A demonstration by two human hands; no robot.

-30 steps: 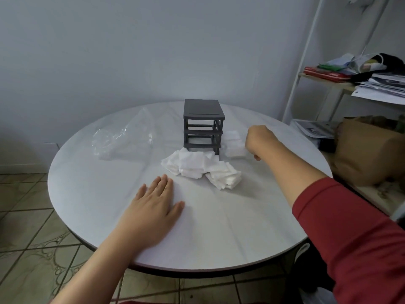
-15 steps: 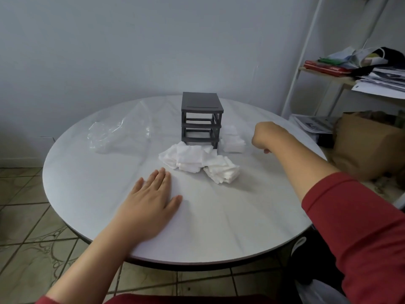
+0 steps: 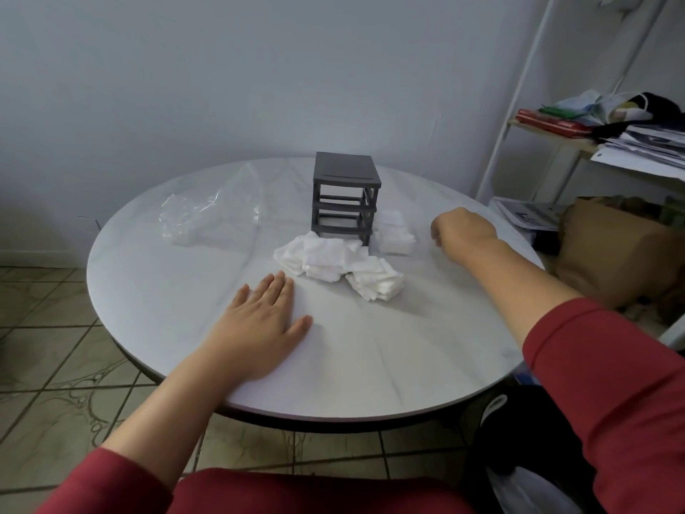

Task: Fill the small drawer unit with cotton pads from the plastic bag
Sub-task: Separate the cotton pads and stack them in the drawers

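1. Right hand (image 3: 463,230) has drawn back rightward from the drawer unit (image 3: 344,194), fist curled; any pad inside is hidden.
2. Left hand (image 3: 259,320) rests flat before the drawer unit.
3. Cotton pads (image 3: 333,259) heap against its front and right, plastic bag (image 3: 200,220) to its left: filling apparently not begun.

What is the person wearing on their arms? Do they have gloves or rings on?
The top is red. The left sleeve and right sleeve stop partway up, so the forearms are bare. The left hand and right hand have no gloves, and no ring, watch or bracelet shows.
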